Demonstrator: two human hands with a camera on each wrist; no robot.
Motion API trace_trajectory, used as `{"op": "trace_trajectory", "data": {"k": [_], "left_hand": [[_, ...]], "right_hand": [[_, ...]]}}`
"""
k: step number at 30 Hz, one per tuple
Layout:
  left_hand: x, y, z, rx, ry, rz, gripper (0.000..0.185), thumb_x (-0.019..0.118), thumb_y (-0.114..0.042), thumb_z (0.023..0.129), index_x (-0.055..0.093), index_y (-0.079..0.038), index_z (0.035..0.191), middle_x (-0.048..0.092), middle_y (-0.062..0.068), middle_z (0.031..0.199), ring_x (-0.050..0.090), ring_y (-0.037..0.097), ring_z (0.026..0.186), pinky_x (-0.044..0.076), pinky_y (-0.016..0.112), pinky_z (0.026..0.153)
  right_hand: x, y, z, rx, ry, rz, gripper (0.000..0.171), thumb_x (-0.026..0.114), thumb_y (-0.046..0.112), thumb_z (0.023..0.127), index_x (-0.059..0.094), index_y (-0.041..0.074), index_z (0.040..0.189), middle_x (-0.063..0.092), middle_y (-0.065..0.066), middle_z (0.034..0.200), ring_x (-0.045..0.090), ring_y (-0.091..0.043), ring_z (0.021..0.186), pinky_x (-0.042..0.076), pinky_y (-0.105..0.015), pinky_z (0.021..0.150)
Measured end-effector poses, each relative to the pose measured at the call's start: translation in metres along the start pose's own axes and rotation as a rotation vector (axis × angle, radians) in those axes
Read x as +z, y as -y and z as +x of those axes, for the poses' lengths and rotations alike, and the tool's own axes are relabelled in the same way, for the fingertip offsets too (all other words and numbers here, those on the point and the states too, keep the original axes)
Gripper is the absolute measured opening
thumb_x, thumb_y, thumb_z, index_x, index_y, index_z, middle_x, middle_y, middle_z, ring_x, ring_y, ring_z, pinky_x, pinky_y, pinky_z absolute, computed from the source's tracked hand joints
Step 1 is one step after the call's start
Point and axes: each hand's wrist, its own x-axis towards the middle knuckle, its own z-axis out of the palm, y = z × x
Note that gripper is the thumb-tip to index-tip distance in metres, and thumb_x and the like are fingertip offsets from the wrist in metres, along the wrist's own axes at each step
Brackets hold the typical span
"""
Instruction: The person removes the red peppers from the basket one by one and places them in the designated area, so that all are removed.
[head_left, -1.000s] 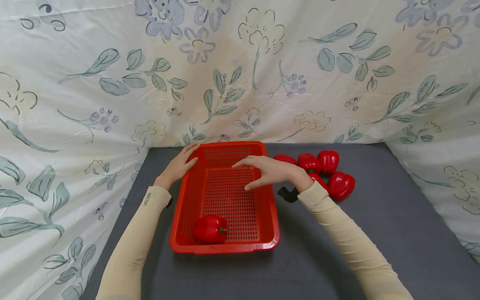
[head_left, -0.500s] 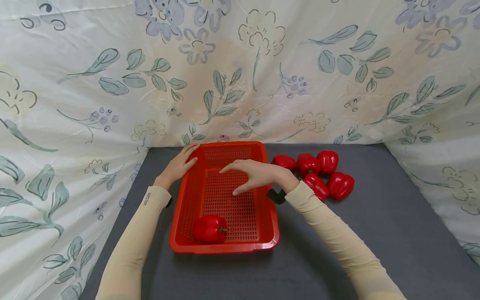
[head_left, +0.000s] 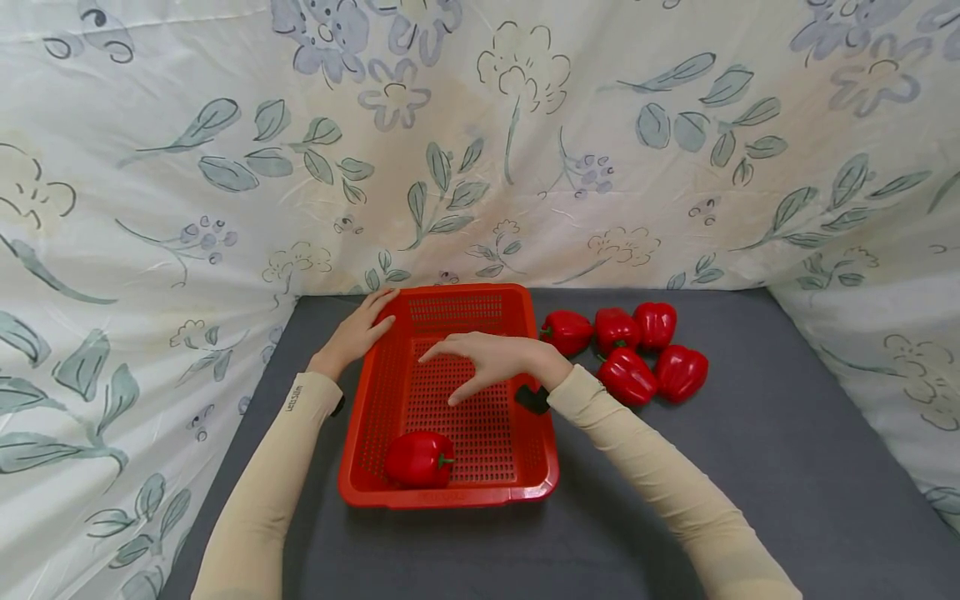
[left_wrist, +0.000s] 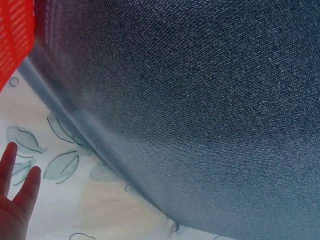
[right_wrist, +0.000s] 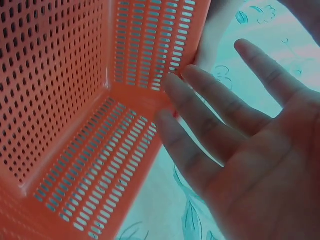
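A red plastic basket with slotted walls stands on the dark cloth. One red bell pepper with a green stem lies in its near left corner. My left hand rests on the rim at the far left corner, fingers extended. In the left wrist view only a few of its fingers show at the lower left edge. Over the middle of the basket hovers my right hand, spread and holding nothing. The right wrist view shows its bare palm and separated fingers beside the slotted basket wall.
Right of the basket, several red bell peppers lie in a cluster on the dark cloth. A floral curtain hangs behind the table and along both sides.
My right hand has moved left and slightly toward me over the basket, uncovering more of the peppers on the right. The left hand, the basket and the pepper in it have stayed put.
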Motion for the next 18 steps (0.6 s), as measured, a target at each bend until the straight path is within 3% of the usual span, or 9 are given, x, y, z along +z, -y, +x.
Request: {"op": "trace_trajectory", "data": {"k": [14, 18], "left_hand": [[-0.004, -0.001, -0.003, 0.019, 0.012, -0.012, 0.056, 0.041, -0.031, 0.097, 0.020, -0.022, 0.149, 0.020, 0.012, 0.151, 0.028, 0.035, 0.135, 0.028, 0.060, 0.103], [-0.005, -0.001, -0.004, 0.017, 0.021, -0.018, 0.056, 0.040, -0.032, 0.098, 0.020, -0.023, 0.149, 0.018, 0.010, 0.152, 0.028, 0.035, 0.135, 0.027, 0.060, 0.103]], "right_hand": [[0.016, 0.004, 0.023, -0.024, 0.082, 0.038, 0.073, 0.074, 0.040, 0.075, 0.042, 0.021, 0.137, 0.045, 0.004, 0.136, 0.042, -0.008, 0.118, 0.040, -0.029, 0.100], [0.023, 0.003, 0.030, -0.014, 0.141, 0.084, 0.072, 0.074, 0.037, 0.075, 0.042, 0.021, 0.138, 0.043, 0.001, 0.138, 0.040, -0.011, 0.122, 0.039, -0.037, 0.103]]}}
